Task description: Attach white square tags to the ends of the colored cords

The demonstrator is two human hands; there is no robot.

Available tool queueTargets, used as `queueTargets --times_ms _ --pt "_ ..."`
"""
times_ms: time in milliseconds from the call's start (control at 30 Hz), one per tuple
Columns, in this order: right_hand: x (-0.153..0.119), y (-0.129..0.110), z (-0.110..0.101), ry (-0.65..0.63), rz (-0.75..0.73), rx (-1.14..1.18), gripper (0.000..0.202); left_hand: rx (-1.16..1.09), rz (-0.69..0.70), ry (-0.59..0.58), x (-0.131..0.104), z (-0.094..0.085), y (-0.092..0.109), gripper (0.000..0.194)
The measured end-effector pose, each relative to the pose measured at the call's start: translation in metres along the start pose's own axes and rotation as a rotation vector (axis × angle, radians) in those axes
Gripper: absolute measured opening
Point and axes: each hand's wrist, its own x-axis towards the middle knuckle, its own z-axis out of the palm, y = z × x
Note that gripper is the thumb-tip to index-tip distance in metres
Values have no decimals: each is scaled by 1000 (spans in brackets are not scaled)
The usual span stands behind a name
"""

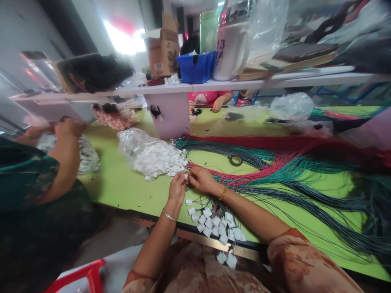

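1. Basically, the connector is a small, white, hard-looking piece at the fingertips of the left hand, above the green table.
2. The left hand has its thumb and fingers nearly closed, pinching it. The right hand is curled in close beside it, fingers bent; how far its tips are closed, and whether they hold a wire, cannot be told.
3. At 5 o'clock from the hands, boxy white wired connectors lie heaped near the table edge on thin leads, a couple hanging over it.
4. At 10 o'clock, a crinkled clear bag spills loose connectors, blocky and matt.
5. From 2 to 4 o'clock run long, smooth strands: red wires, green wires and dark wires. The round black tape lies flat at 2.
6. Toward 12, a pale shelf bears a cardboard carton, a glossy blue bin and a smooth white mug.
7. At 9 o'clock, a co-worker's arm reaches over another bag; beyond the shelf, another person's hand rests on the table.
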Motion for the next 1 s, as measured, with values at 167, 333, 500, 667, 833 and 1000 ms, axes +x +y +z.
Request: queueTargets --times_ms 167,333,500,667,833,1000 --pt "-9 -4 3 -61 30 -81 16 28 7 33 -1 0 -2 31" --pt "-1 10 -4 -76 39 -90 21 74 -8 53 0 2 -5 33" --pt "34 42 -24 -91 301 -216 17 47 -23 53 2 0 -3 31" --pt "44 54 -27 -192 366 -300 19 31 -36 43 2 -3 -2 32" --pt "37 57 -38 -98 360 -370 21 26 -38 50 2 -3 -3 31" --pt "45 45 -37 14 236 -120 16 11 -22 16 0 0 -1 29"
